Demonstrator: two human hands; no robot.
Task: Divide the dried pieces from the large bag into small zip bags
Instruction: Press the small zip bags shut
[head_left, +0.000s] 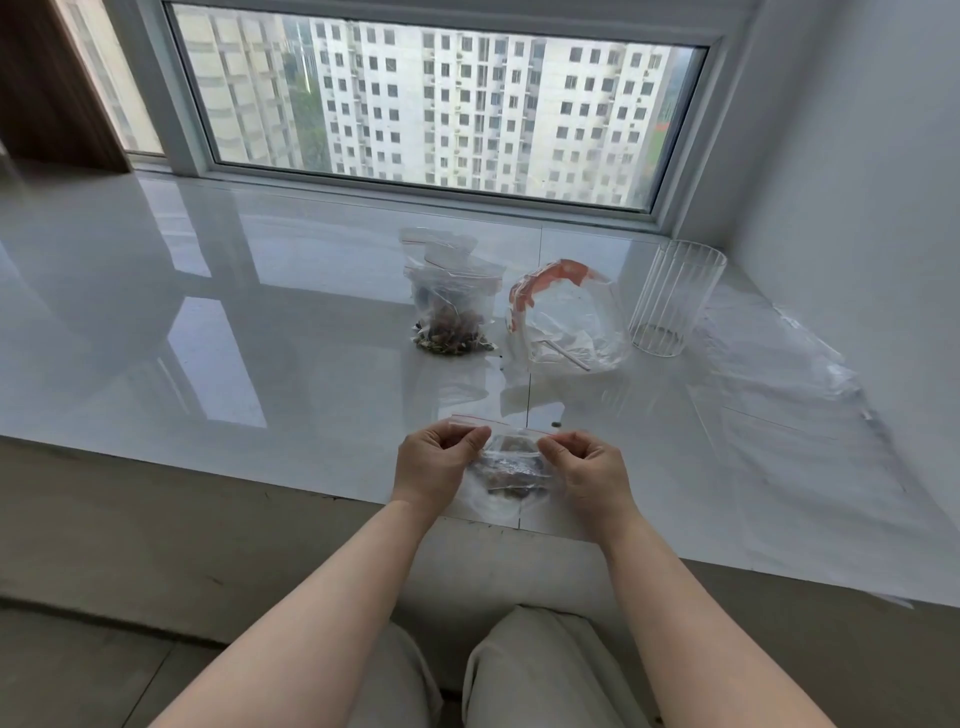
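I am counting one small zip bag (511, 465) of dried pieces in the hands at the near edge of the white sill (260, 312), one stack of filled bags (453, 306) farther back, one large bag (566, 322) lying open and one ribbed glass (672, 299). My left hand (434, 467) and right hand (589, 475) are pinching the small bag's red-lined top at opposite ends, fingers curled, palms facing each other.

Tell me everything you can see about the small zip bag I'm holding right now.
The small zip bag is clear, thin plastic with a red line along its zip top. A small clump of brown dried pieces sits low inside. It lies near the front edge of the glossy white ledge. The left hand and right hand pinch its top corners.
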